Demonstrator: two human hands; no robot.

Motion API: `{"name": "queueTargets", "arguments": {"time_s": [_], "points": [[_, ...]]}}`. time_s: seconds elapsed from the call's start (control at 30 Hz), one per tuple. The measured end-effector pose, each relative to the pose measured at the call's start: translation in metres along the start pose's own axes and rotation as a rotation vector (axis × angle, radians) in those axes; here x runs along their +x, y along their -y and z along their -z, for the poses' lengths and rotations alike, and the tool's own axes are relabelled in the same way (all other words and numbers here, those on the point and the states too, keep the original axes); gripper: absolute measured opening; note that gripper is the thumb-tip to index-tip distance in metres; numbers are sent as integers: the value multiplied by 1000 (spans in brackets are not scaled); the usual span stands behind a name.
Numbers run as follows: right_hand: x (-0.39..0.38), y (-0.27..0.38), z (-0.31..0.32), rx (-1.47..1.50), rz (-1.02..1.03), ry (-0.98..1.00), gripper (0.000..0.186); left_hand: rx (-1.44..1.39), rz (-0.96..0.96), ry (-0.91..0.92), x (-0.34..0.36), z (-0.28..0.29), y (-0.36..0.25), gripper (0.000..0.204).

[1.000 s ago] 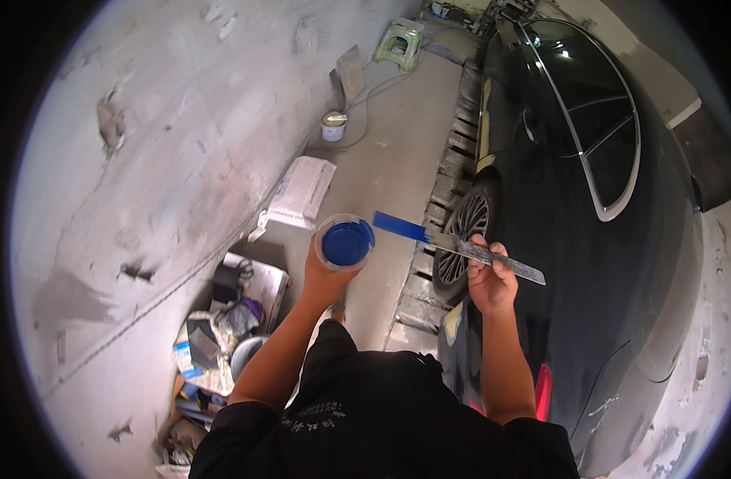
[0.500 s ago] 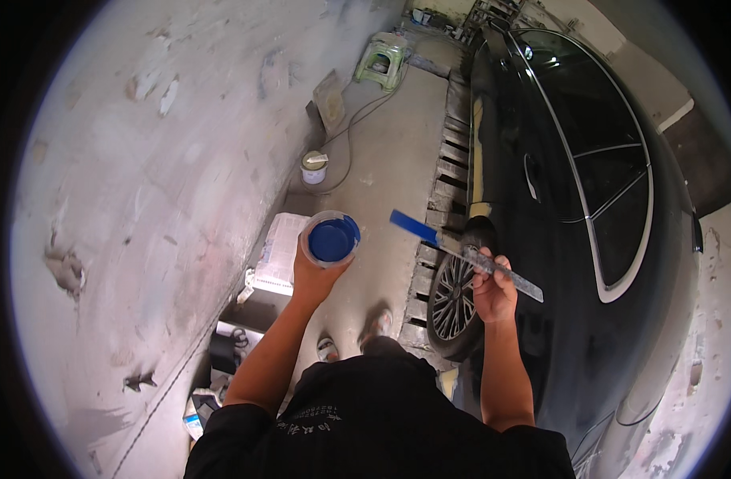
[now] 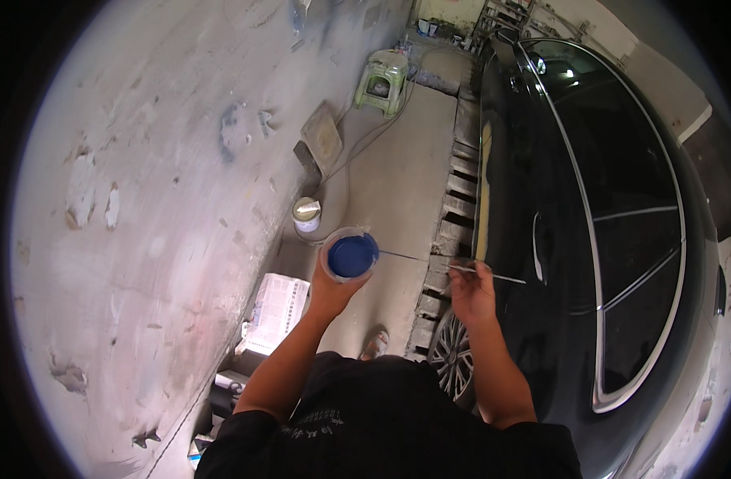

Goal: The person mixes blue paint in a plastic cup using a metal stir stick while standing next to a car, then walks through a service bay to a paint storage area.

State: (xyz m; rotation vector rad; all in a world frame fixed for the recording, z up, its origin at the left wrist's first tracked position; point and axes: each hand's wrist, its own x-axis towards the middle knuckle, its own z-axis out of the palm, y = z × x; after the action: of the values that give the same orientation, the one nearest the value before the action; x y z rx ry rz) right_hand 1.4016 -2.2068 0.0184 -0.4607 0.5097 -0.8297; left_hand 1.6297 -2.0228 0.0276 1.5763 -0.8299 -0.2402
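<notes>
My left hand (image 3: 339,291) is wrapped round a clear plastic cup (image 3: 325,262) of blue paint (image 3: 352,257); blue smears its right rim. Over by the car, my right hand (image 3: 472,295) pinches a flat paint stirring stick (image 3: 505,279) between thumb and fingers. The stick is turned edge-on, so it shows as a thin line. Its blue-coated end points left, close to the cup's rim; whether the two touch I cannot tell. Part of the stick is hidden behind my right fingers.
A black car (image 3: 557,263) stands along my right, with a yellowish strip (image 3: 483,199) low on its side. To my left rises a scuffed wall (image 3: 158,223). On the floor are a paint tin (image 3: 307,214), a green stool (image 3: 381,84), a leaning board (image 3: 321,140), a hose and printed paper (image 3: 277,313).
The stirring stick has turned from showing its flat face to edge-on, and its painted end is nearer the cup. My view has shifted forward along the car.
</notes>
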Motion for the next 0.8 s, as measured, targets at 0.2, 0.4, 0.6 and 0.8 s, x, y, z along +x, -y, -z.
{"name": "queueTargets", "arguments": {"time_s": [0.2, 0.4, 0.6, 0.8], "points": [[68, 72, -16, 82, 170, -137, 34, -20, -1, 16, 83, -46, 11, 77], [179, 69, -36, -71, 83, -110, 20, -38, 77, 139, 170, -100, 37, 84], [304, 51, -58, -160, -47, -179, 17, -52, 88, 194, 281, -131, 76, 82], [413, 71, -79, -244, 14, -259, 18, -33, -59, 187, 399, -136, 109, 74]]}}
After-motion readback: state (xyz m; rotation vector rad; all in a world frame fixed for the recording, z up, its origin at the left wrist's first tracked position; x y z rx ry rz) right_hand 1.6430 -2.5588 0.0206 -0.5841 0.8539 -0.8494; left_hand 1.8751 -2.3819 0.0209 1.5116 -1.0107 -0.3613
